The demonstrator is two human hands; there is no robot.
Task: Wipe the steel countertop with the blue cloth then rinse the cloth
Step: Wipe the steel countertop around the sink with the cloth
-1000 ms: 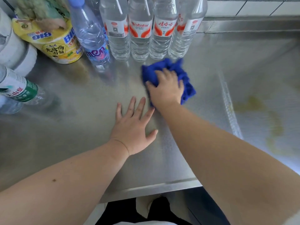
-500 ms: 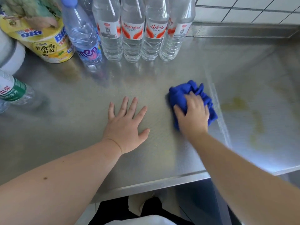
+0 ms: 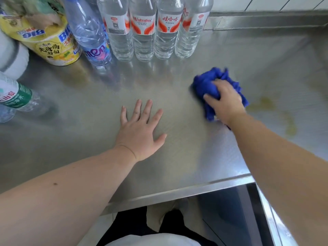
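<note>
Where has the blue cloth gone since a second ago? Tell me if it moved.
Yes. The blue cloth, under the right hand, has moved rightward, away from the water bottles and toward the yellowish stain.

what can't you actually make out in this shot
All from the head view:
- Blue cloth: its middle is hidden under the right hand, and its edges are motion-blurred.
- Steel countertop under the cloth and under the flat left hand: covered, so whether it is clean there is unknown.
- Water bottles: caps cut off by the top edge.
- Green-label bottle: cut by the left edge.
- Any sink or tap for rinsing: not in view.
</note>
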